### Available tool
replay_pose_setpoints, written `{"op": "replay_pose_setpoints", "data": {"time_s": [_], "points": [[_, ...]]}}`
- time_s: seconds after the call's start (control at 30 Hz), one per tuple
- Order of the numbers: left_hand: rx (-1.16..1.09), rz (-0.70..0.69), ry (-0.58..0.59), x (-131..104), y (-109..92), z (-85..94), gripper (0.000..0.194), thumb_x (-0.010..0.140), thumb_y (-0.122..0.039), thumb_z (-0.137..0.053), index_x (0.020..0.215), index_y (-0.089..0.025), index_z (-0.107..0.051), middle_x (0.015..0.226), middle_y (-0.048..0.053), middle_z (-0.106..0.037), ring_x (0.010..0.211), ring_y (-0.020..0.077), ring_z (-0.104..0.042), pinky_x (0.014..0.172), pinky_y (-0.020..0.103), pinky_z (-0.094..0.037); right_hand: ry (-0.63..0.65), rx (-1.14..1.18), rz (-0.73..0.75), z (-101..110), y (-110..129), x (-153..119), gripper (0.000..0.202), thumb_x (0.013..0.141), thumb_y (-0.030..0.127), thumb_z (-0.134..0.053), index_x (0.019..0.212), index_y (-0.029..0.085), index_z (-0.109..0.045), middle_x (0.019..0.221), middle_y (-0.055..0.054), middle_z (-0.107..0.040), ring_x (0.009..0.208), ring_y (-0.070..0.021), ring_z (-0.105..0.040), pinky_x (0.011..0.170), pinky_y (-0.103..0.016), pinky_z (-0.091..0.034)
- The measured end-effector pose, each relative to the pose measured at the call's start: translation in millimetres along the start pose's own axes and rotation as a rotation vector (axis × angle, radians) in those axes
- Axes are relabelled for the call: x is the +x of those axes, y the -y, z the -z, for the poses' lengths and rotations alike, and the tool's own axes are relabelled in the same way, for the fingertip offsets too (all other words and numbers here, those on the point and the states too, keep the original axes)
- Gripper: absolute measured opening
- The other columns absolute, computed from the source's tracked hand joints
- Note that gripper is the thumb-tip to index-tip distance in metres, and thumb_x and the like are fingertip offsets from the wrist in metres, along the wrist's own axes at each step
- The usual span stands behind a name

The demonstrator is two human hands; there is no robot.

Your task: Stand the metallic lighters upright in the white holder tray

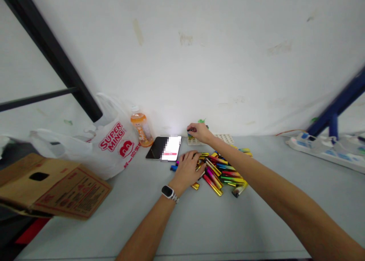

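A loose pile of shiny, many-coloured lighters (pixel 221 171) lies on the grey table. My left hand (pixel 186 167) rests on the pile's left side, its fingers spread over several lighters and its thumb apart from them. Behind the pile, against the wall, stands a pale tray with rows of holes (pixel 225 139). Over the tray's left end is my right hand (pixel 199 132), its fingertips pinched on a lighter with a dark top. My right hand hides most of that lighter and part of the tray.
A tablet (pixel 156 147) with a partly blurred screen lies left of the tray. Further left stand an orange drink bottle (pixel 142 128), a white plastic bag (pixel 108 158) and a cardboard box (pixel 74 192). On the right, a white power strip (pixel 322 150) lies by a blue post (pixel 336 105).
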State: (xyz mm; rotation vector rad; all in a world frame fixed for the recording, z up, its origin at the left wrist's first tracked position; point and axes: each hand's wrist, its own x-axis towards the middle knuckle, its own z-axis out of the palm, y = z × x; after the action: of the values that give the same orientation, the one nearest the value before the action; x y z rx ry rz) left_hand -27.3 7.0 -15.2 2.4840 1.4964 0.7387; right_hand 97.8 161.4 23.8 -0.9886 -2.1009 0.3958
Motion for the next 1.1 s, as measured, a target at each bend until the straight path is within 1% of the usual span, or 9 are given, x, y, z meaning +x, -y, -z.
{"op": "replay_pose_setpoints", "data": {"time_s": [0.23,0.37,0.47,0.67,0.8,0.87,0.97,1.03,1.1], "points": [[-0.008,0.000,-0.004,0.0,0.1,-0.6,0.040,0.092,-0.042,-0.051,0.129,-0.024,-0.055,0.129,0.009,-0.058,0.124,0.0280,-0.050,0.106,0.048,-0.036,0.050,-0.041,-0.006,-1.4,1.1,1.7,0.015,0.082,0.014,-0.063,0.092,0.014,-0.073,0.077,-0.004,-0.071,0.069,-0.0138,-0.061,0.068,-0.024,-0.043],[0.004,-0.002,-0.004,-0.2,0.6,-1.9,0.040,0.093,-0.042,-0.050,0.129,-0.024,-0.054,0.129,0.009,-0.058,0.124,0.0280,-0.050,0.106,0.048,-0.036,0.054,-0.253,-0.018,2.4,9.4,-5.2,0.021,0.091,0.023,-0.057,0.101,0.016,-0.075,0.093,-0.008,-0.069,0.080,-0.0172,-0.062,0.076,-0.027,-0.044],[0.008,-0.005,-0.003,-0.4,0.6,-1.9,0.039,0.093,-0.042,-0.050,0.128,-0.024,-0.055,0.128,0.009,-0.058,0.123,0.0277,-0.051,0.106,0.047,-0.037,0.061,-0.445,-0.017,6.1,16.2,-15.1,0.031,0.097,0.032,-0.048,0.112,0.021,-0.073,0.104,-0.011,-0.062,0.087,-0.0199,-0.061,0.078,-0.030,-0.044],[-0.019,0.026,-0.012,0.8,0.6,-0.2,0.041,0.089,-0.035,-0.053,0.128,-0.020,-0.050,0.127,0.012,-0.057,0.122,0.0286,-0.051,0.105,0.048,-0.038,0.169,-0.606,0.036,13.1,21.4,-31.1,0.045,0.099,0.039,-0.045,0.140,0.021,-0.053,0.108,-0.015,-0.054,0.095,-0.0252,-0.058,0.086,-0.036,-0.043],[-0.064,0.086,-0.054,3.1,4.4,0.5,0.046,0.083,-0.018,-0.050,0.129,-0.016,-0.045,0.127,0.013,-0.056,0.121,0.0273,-0.052,0.106,0.046,-0.041,0.170,-0.507,0.037,18.4,25.6,-39.2,0.052,0.100,0.029,-0.042,0.150,0.017,-0.037,0.114,-0.016,-0.053,0.095,-0.0234,-0.058,0.088,-0.036,-0.043],[-0.101,0.102,-0.089,4.3,7.6,0.6,0.047,0.080,-0.011,-0.047,0.127,-0.016,-0.044,0.126,0.013,-0.056,0.120,0.0257,-0.053,0.106,0.045,-0.042,0.154,-0.399,0.034,21.9,28.1,-45.3,0.046,0.096,0.019,-0.043,0.142,0.015,-0.047,0.115,-0.014,-0.053,0.093,-0.0201,-0.059,0.089,-0.033,-0.044],[-0.180,0.143,-0.163,6.4,11.8,0.6,0.039,0.081,-0.008,-0.043,0.118,-0.017,-0.046,0.120,0.013,-0.058,0.117,0.0239,-0.055,0.105,0.044,-0.044,0.213,-0.273,0.046,27.8,29.0,-56.5,0.028,0.085,0.011,-0.051,0.107,0.013,-0.068,0.105,-0.011,-0.060,0.090,-0.0189,-0.060,0.086,-0.029,-0.045],[-0.268,0.205,-0.232,7.8,13.1,0.5,0.028,0.085,-0.011,-0.039,0.112,-0.018,-0.046,0.115,0.012,-0.058,0.113,0.0229,-0.057,0.102,0.043,-0.046,0.286,-0.231,0.043,31.2,26.5,-63.3,0.022,0.077,0.011,-0.057,0.093,0.014,-0.071,0.095,-0.009,-0.065,0.085,-0.0197,-0.060,0.080,-0.029,-0.045],[-0.374,0.272,-0.296,8.8,13.2,0.2,0.019,0.090,-0.016,-0.037,0.106,-0.019,-0.045,0.110,0.011,-0.059,0.108,0.0214,-0.059,0.097,0.042,-0.049,0.366,-0.208,0.005,33.2,21.7,-67.8,0.020,0.071,0.011,-0.061,0.087,0.015,-0.073,0.085,-0.007,-0.069,0.076,-0.0193,-0.060,0.072,-0.028,-0.045]]}}
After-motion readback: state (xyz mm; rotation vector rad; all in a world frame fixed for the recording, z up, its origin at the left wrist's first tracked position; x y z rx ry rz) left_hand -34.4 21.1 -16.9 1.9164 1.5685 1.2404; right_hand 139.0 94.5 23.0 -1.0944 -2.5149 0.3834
